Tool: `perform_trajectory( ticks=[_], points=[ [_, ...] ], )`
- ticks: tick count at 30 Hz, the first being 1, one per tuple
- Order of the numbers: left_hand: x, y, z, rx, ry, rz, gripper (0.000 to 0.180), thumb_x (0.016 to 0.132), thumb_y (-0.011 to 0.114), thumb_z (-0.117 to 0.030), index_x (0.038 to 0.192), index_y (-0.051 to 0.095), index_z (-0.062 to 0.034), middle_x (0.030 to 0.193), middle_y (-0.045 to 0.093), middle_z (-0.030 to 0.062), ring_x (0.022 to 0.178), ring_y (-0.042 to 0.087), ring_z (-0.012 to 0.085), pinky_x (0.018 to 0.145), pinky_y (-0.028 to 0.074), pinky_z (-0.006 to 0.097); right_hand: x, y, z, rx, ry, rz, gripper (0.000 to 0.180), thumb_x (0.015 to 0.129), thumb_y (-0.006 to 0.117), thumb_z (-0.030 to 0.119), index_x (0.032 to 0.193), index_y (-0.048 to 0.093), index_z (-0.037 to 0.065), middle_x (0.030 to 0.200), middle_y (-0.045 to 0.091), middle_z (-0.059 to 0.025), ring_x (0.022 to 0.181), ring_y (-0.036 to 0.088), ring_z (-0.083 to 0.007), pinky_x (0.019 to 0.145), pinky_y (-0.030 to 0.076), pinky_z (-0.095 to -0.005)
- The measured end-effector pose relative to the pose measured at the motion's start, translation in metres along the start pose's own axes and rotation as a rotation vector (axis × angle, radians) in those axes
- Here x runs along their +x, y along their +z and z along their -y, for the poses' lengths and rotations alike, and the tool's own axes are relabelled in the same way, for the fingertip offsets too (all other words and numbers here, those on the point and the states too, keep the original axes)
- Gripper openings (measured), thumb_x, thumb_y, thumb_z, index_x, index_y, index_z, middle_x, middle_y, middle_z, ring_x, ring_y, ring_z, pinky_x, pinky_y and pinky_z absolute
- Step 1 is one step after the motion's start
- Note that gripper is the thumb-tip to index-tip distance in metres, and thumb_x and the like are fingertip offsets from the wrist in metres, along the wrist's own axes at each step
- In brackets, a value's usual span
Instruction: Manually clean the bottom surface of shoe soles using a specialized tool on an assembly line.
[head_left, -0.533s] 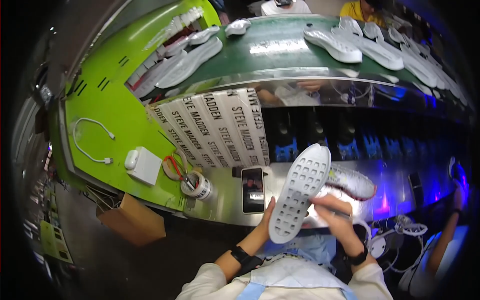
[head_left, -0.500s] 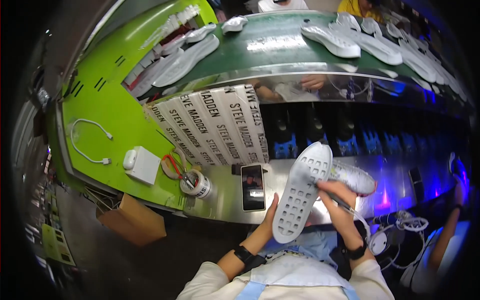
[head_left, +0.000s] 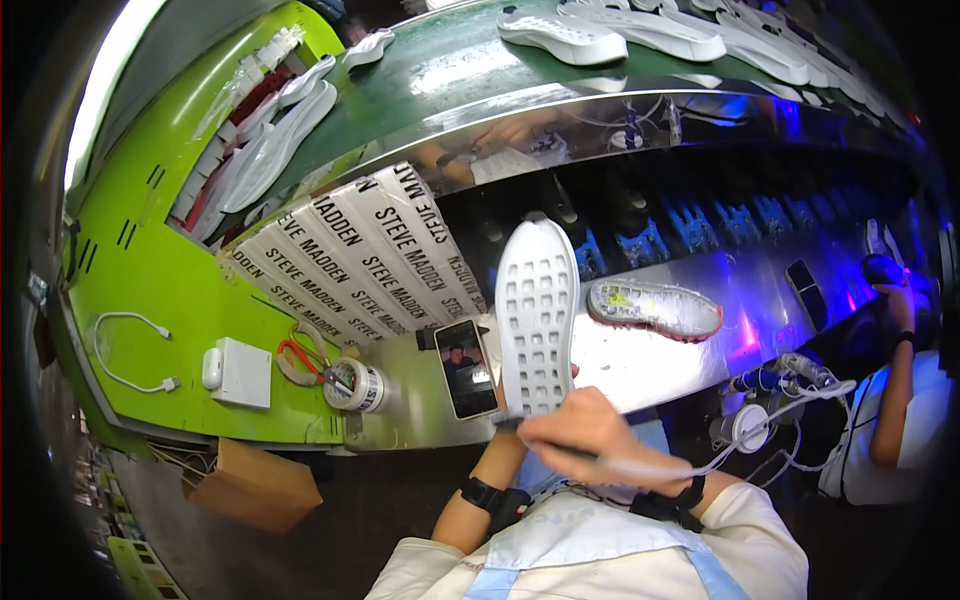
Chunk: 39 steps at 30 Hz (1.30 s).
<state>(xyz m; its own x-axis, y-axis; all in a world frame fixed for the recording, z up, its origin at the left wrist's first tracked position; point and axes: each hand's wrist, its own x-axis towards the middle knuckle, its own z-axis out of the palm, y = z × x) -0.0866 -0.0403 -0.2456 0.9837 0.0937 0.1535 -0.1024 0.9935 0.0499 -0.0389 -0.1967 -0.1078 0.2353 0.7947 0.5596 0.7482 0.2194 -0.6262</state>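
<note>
A pale grey shoe sole stands nearly upright in front of me, its face of square recesses toward me. My left hand grips it low down; most of its fingers are hidden behind the sole. My right hand is closed round a dark pen-like tool with a pale cord trailing right. That hand is at the sole's bottom end, and blur hides whether the tool's tip touches it. Just right of the sole, a second sole, greyish with a reddish rim, lies on the metal bench.
A phone lies left of the sole, beside a tub with red-handled scissors. Behind stands a printed carton. Several soles rest on the green belt. Coiled tubing and another person's arm are at right.
The held sole has turned more upright and shifted left. My right hand with the tool has moved from its middle to its lower end. The whole view has shifted, uncovering the second sole.
</note>
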Motion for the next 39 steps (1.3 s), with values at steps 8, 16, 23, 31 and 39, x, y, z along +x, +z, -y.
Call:
perform_trajectory(
  ticks=[8,16,23,31,39],
  points=[
    [0.018,0.022,-0.019,-0.061,-0.028,-0.071,0.069,0.094,0.042,-0.048,0.143,0.033,-0.0011,0.125,0.052,0.0255,0.106,0.057,0.0466,0.087,0.054,0.053,-0.002,-0.007,-0.005,0.227,0.104,0.165,0.028,0.072,0.072,0.004,0.100,0.071,0.004,0.099,0.069,-0.0095,0.081,0.064,-0.0270,0.075,0.050,-0.0359],
    [0.044,0.032,-0.049,0.351,-0.239,-0.214,0.060,0.098,0.039,-0.040,0.142,0.037,0.0019,0.138,0.049,0.0212,0.119,0.056,0.0330,0.099,0.048,0.045,-0.001,-0.042,-0.012,0.656,0.745,0.270,0.026,0.079,0.068,0.005,0.105,0.071,0.002,0.103,0.071,-0.0128,0.088,0.069,-0.0198,0.079,0.053,-0.0288],
    [0.087,0.085,-0.048,0.829,-0.826,-0.242,0.049,0.098,0.049,-0.025,0.139,0.044,0.0006,0.131,0.057,0.0155,0.114,0.060,0.0217,0.096,0.050,0.034,0.007,-0.058,-0.021,0.409,0.343,0.235,0.024,0.078,0.067,0.003,0.102,0.071,0.002,0.100,0.071,-0.0135,0.092,0.069,-0.0242,0.083,0.054,-0.0313],
    [0.117,0.093,-0.039,0.946,-1.217,-0.263,0.046,0.095,0.053,-0.024,0.137,0.049,-0.0039,0.124,0.062,0.0098,0.105,0.063,0.0169,0.090,0.051,0.031,0.006,-0.078,-0.023,0.078,0.164,0.341,0.024,0.074,0.072,0.009,0.098,0.074,0.011,0.101,0.072,-0.0036,0.088,0.065,-0.0219,0.083,0.049,-0.0337],
    [0.066,0.031,-0.074,0.500,-0.857,-0.476,0.050,0.093,0.057,-0.034,0.135,0.052,-0.0068,0.131,0.058,0.0103,0.110,0.061,0.0206,0.098,0.046,0.037,-0.016,-0.124,-0.025,0.373,0.384,-0.065,0.025,0.069,0.072,-0.003,0.094,0.073,-0.001,0.092,0.071,-0.0108,0.099,0.060,-0.0249,0.085,0.050,-0.0333]
  ],
)
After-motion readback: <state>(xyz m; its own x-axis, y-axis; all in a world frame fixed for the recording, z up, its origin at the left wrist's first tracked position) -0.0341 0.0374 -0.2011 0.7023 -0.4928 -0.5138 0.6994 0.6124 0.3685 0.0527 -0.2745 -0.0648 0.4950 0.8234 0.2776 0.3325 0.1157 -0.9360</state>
